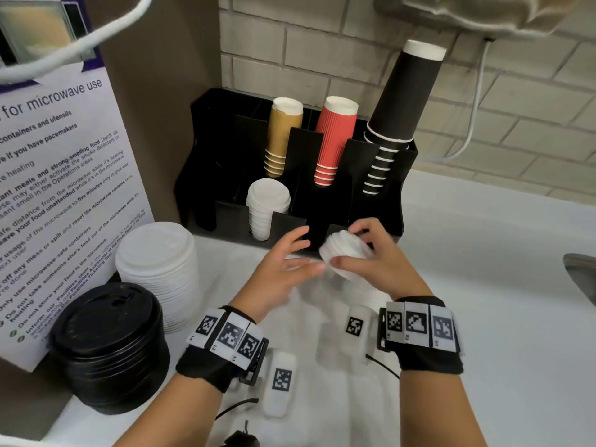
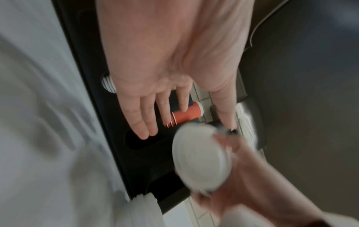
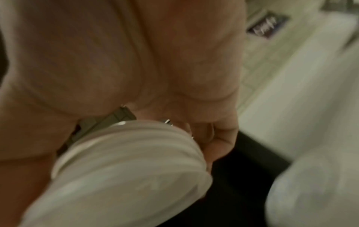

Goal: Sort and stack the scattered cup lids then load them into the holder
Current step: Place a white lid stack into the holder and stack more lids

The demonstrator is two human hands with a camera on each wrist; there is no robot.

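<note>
My right hand (image 1: 361, 250) grips a small stack of white lids (image 1: 345, 253), tilted on its side, just in front of the black holder (image 1: 380, 201). The same stack shows in the left wrist view (image 2: 202, 159) and fills the right wrist view (image 3: 124, 169), fingers curled round it. My left hand (image 1: 290, 253) hovers beside the stack with straight fingers (image 2: 143, 122), holding nothing. One front slot of the holder holds a stack of white lids (image 1: 267, 204). On the counter at left stand a tall stack of larger white lids (image 1: 158, 269) and a stack of black lids (image 1: 109, 343).
The holder's back slots carry tan cups (image 1: 283, 137), red cups (image 1: 332, 140) and black cups (image 1: 396, 117). A microwave notice board (image 1: 61, 188) stands at left. A sink edge (image 1: 580, 272) shows at far right. The white counter (image 1: 483, 285) spreads to the right.
</note>
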